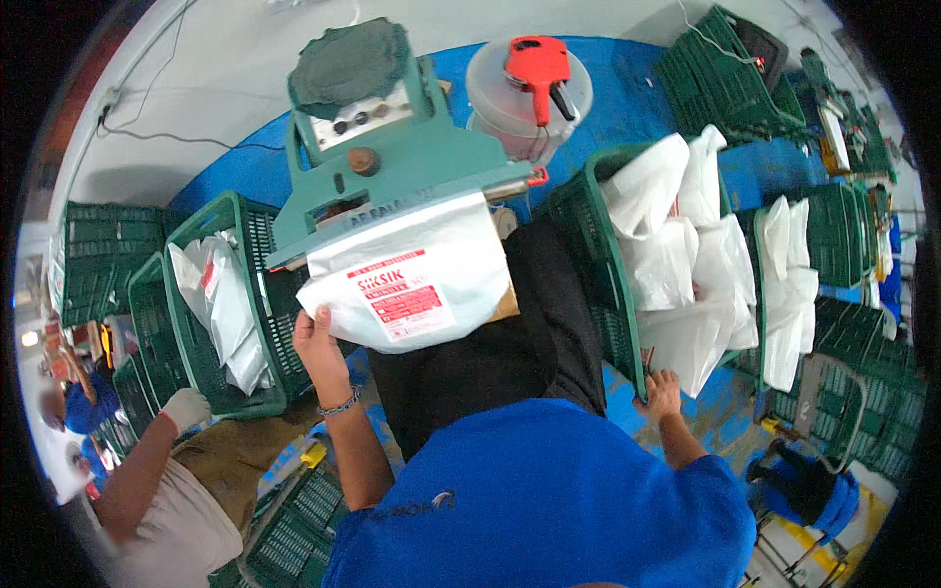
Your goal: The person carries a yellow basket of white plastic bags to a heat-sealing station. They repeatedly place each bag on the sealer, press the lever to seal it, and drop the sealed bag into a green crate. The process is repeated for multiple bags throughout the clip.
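A white plastic bag with a red printed label lies with its upper edge at the jaw of a green bag-sealing machine. My left hand pinches the bag's lower left corner. To the right stands a green crate full of upright white bags. At that crate's near corner, my right hand has its fingers curled over the rim, close beside the lowest bag. Part of the right fingers is hard to make out.
A red handheld labeller rests on a clear lidded tub behind the machine. Another green crate of white bags stands left. A co-worker's gloved hand is near it. More crates stand at the far right.
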`<action>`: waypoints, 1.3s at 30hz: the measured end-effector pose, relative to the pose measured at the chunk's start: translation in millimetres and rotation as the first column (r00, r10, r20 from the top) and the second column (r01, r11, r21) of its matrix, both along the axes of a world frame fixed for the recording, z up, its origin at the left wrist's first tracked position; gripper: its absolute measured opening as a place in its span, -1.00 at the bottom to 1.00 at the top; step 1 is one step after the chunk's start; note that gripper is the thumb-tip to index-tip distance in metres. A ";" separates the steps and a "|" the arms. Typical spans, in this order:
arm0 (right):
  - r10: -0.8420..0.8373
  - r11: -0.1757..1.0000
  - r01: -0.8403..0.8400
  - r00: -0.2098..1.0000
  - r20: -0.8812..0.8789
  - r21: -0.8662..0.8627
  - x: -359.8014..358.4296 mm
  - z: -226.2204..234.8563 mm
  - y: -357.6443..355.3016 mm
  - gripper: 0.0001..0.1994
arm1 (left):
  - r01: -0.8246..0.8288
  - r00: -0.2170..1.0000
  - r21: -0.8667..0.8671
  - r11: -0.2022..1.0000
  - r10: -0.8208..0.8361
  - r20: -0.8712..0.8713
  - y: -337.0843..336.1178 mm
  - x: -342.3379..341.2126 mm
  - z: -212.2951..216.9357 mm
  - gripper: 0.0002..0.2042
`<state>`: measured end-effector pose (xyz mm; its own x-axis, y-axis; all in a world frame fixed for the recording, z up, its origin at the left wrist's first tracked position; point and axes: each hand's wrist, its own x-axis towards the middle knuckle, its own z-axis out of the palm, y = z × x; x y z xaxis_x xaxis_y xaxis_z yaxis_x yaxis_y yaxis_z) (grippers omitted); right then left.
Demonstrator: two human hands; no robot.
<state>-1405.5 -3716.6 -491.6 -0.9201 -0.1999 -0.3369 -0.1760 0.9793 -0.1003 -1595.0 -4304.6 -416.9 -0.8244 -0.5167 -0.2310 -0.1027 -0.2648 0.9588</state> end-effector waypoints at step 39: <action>-0.248 0.388 0.176 0.965 0.081 -0.905 -305.8 79.5 -262.8 -0.67 | -0.110 0.986 0.256 0.960 0.138 -0.091 28.9 23.0 -16.0 -0.78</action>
<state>-1711.3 -3979.4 -412.1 -0.9883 -0.1484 -0.0349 -0.0170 0.3343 -0.9423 -1572.0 -4275.7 -432.9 -0.7843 -0.5536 -0.2798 0.0451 -0.5008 0.8644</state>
